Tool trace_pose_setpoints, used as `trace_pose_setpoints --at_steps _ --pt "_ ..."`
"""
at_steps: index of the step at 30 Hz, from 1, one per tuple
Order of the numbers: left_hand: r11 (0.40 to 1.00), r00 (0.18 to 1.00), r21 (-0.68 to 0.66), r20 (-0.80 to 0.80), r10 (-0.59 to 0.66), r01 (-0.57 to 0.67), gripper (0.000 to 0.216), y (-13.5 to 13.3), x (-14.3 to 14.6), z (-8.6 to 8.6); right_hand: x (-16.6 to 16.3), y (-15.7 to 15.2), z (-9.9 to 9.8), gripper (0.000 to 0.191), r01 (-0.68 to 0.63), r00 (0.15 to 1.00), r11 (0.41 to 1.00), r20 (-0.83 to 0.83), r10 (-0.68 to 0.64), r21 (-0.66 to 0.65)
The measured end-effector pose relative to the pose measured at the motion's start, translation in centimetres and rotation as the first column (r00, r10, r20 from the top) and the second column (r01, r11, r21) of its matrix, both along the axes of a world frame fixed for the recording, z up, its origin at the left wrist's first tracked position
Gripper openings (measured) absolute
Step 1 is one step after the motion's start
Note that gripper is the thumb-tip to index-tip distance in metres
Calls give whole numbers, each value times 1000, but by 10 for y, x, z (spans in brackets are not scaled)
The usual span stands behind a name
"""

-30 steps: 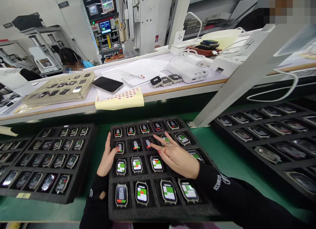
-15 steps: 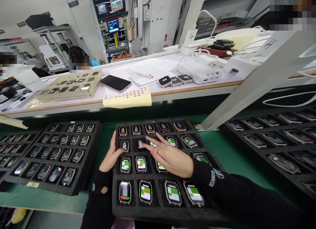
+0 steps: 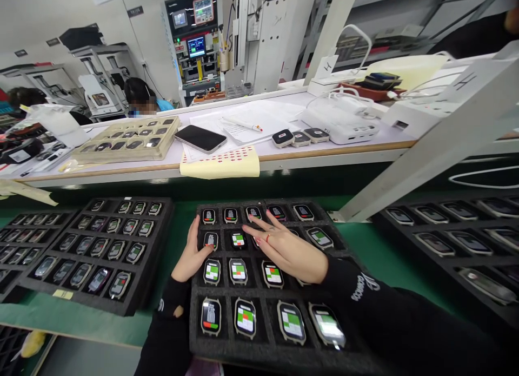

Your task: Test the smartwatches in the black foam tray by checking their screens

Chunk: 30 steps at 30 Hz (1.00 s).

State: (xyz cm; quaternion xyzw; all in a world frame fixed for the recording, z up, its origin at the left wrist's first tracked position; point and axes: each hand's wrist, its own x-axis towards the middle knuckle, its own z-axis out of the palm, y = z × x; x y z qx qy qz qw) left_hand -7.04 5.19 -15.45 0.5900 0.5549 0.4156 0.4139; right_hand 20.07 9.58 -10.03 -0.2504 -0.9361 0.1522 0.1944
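A black foam tray (image 3: 265, 290) holds rows of watch bodies without straps, their screens lit. My left hand (image 3: 191, 255) grips the tray's left edge, fingers along the outside and thumb over a watch (image 3: 211, 239) in the second row. That watch shows text. My right hand (image 3: 290, 249) is open over the middle of the tray, fingers spread towards the back rows, partly covering several watches. Just left of its fingertips, a watch (image 3: 238, 239) displays a green, white and red grid. Whether a fingertip touches a screen I cannot tell. At the front lies another grid-screen watch (image 3: 245, 317).
More foam trays of watches stand on the left (image 3: 135, 295) and right (image 3: 409, 235). On the shelf behind are a phone (image 3: 201, 138), a beige tray (image 3: 130, 149), a pen (image 3: 243, 124) and a white box (image 3: 340, 124). A slanted metal post (image 3: 409, 157) rises at right. A person (image 3: 140, 94) sits beyond.
The watch near my right fingertips has gone from a text screen to a coloured grid. My right hand has moved slightly towards the back row. The whole view has shifted a little; my left hand stays.
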Motion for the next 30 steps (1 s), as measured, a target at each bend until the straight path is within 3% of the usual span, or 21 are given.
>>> trace_pose_setpoints --at_steps 13,19,24,27,30 --pt "996 980 39 -178 87 -81 68 -1 2 -1 -30 35 -12 53 19 995 999 95 -15 -47" --pt "994 929 48 -355 108 -97 47 7 4 8 -33 38 -18 53 31 996 999 89 -28 -39" --pt "993 825 107 -558 92 -38 43 12 5 17 -20 38 -17 51 93 996 995 0 -93 -38" --pt "994 832 105 -547 94 -44 44 12 5 16 -7 36 -12 52 137 990 988 -13 -138 -67" --pt "992 898 97 -424 116 -82 48 12 3 10 5 31 -6 53 169 985 981 -19 -172 -94"
